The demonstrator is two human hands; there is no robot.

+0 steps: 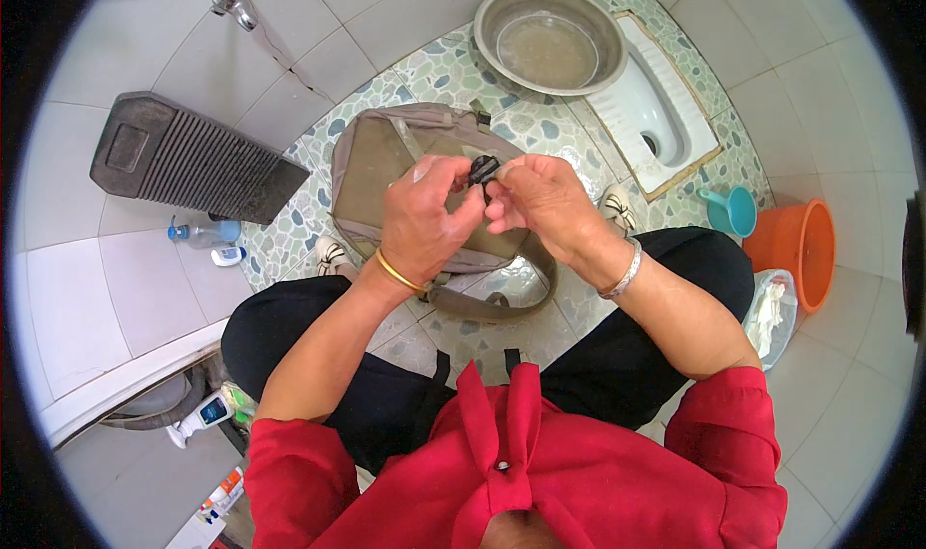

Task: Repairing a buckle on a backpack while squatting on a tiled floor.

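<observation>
Both my hands meet over a khaki backpack (376,187) lying on the tiled floor between my feet. A small black strap buckle (484,170) is pinched between them, its lower part hidden by fingers. My left hand (431,211), with a gold bangle at the wrist, closes on it from the left. From the right, the thumb and fingertips of my right hand (545,202) grip its edge; a silver bangle circles that wrist. One wide strap (502,308) of the backpack loops toward me.
A metal basin (550,42) with cloudy water stands beside the white squat toilet (666,115). A black washboard (198,158) leans at the left wall, below a tap (234,6). To the right are a teal scoop (738,211), an orange bucket (791,250) and a lined bin (770,317).
</observation>
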